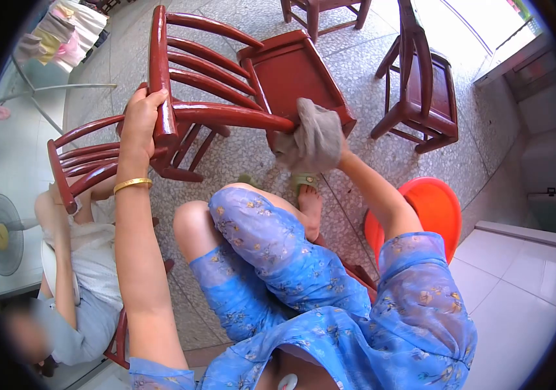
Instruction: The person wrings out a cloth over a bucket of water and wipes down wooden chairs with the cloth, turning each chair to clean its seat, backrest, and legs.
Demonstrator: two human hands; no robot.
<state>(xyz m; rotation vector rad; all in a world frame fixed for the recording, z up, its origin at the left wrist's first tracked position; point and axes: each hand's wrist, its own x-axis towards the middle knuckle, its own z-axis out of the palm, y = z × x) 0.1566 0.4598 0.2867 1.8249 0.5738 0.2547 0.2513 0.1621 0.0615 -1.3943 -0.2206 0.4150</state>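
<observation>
Glossy wood chair [218, 116]; rough cloth rag [315, 138]; smooth plastic basin [432, 211].

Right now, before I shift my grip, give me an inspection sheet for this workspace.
Surface: speckled floor with visible joint lines.
Job's things: red wooden chair, tilted; gray cloth against its back post.
Clutter: orange-red basin beside the right forearm; left-side chair close to the left forearm; right-side chair standing farther off.
Hands: left hand has its grip on the tilted chair's top rail; right hand holds the cloth, fingers hidden.
Cables: nothing seen.
Surroundings: another person seated at left; fan; hanging laundry.
</observation>
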